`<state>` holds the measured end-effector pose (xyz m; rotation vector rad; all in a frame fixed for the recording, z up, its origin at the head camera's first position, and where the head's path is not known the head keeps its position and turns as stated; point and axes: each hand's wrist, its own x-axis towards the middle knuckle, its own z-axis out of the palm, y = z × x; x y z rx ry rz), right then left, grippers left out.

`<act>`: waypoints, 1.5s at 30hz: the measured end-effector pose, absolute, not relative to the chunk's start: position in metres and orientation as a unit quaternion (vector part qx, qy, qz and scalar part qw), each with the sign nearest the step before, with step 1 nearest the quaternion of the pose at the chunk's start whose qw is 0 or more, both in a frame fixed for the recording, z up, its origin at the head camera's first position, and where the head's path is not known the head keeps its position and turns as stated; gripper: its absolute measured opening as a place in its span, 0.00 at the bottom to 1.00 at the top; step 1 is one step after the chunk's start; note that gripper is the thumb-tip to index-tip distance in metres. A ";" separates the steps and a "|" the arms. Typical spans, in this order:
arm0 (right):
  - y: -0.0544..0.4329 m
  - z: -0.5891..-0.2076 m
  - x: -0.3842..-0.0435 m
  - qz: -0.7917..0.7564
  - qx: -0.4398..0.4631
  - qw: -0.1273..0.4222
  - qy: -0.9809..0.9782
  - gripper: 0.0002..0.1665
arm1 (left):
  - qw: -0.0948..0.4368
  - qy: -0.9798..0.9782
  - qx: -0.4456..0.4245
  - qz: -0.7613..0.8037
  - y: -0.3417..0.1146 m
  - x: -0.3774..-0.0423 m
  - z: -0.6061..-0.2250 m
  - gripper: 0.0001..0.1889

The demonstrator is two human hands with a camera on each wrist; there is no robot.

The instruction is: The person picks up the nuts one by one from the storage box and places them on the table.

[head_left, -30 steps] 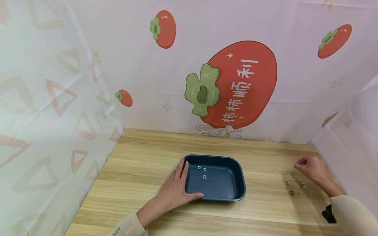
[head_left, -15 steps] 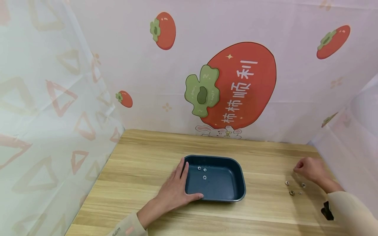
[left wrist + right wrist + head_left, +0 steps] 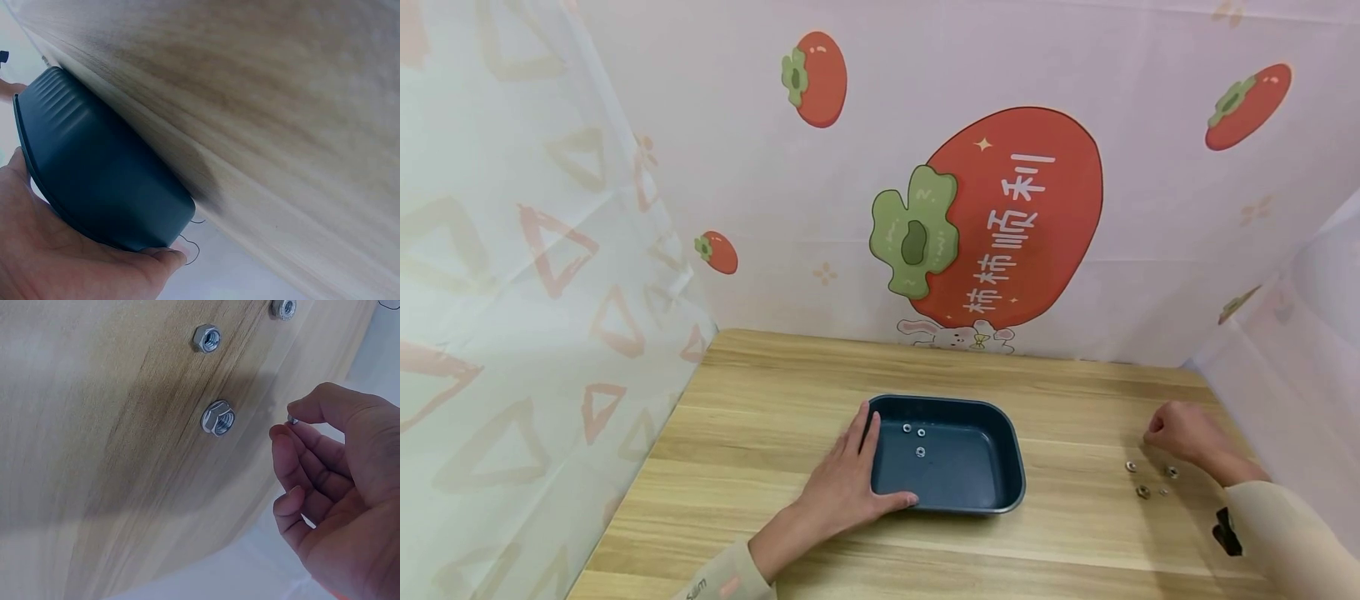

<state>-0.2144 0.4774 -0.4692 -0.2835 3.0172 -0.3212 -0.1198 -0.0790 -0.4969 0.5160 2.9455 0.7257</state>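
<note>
A dark blue rectangular tray (image 3: 1018, 467) stands on the wooden table with three small metal nuts (image 3: 921, 452) inside. My left hand (image 3: 842, 483) holds the tray's left end, its thumb over the near rim and its fingers along the left rim. In the right wrist view, my right hand (image 3: 350, 481) pinches a tiny nut (image 3: 292, 419), mostly hidden, between thumb and finger. The hand is raised off the tabletop on the right. Close to it lie several loose nuts, including a flange nut (image 3: 219, 419) and a plain hex nut (image 3: 207, 339).
A wooden tabletop (image 3: 760, 400) spreads beneath everything. White cloth (image 3: 760, 167) printed with persimmons rises behind it, and more cloth hangs at both sides. Bare wood separates the tray from the loose nuts.
My right hand has shifted slightly left, its fingers now more turned from the head camera. The left hand, tray and nuts keep their places.
</note>
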 end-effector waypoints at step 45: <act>0.468 -0.467 -0.220 -0.080 -0.090 0.089 0.989 0.03 | 0.030 0.956 0.169 0.237 -0.080 -0.120 -0.499 0.68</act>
